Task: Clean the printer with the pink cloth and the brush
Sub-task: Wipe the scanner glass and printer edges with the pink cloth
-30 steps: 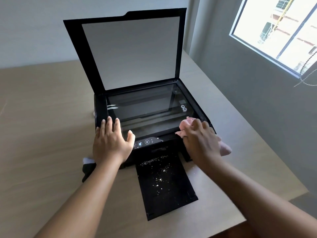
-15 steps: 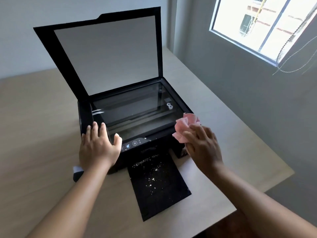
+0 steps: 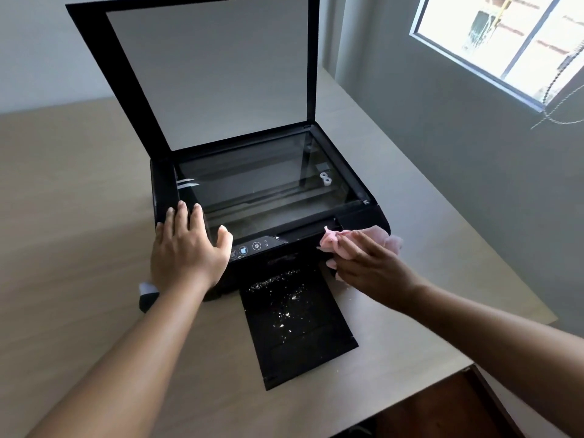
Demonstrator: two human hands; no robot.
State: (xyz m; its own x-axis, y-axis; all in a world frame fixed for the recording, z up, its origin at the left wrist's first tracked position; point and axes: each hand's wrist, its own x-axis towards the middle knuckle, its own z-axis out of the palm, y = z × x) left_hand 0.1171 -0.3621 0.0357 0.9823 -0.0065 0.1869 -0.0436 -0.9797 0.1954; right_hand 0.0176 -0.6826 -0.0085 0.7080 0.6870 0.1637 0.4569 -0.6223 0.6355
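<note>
A black printer (image 3: 360,216) sits mid-table with its scanner lid (image 3: 208,71) raised and the glass (image 3: 262,184) exposed. Its black output tray (image 3: 300,330) sticks out toward me, speckled with white crumbs. My left hand (image 3: 186,248) lies flat on the printer's front left corner, fingers straight. My right hand (image 3: 369,263) grips the crumpled pink cloth (image 3: 331,241) against the printer's front right face, just below the glass edge. A black and white object (image 3: 147,295), possibly the brush, peeks out under my left wrist; most of it is hidden.
The beige table (image 3: 79,216) ends close on the right at a grey wall with a window (image 3: 505,42). Its near edge runs below the tray, with a dark wooden piece (image 3: 442,412) beneath at the lower right.
My right hand has carried the cloth from the top right corner down onto the printer's front right face. The left hand keeps its place on the left corner. The camera has moved closer.
</note>
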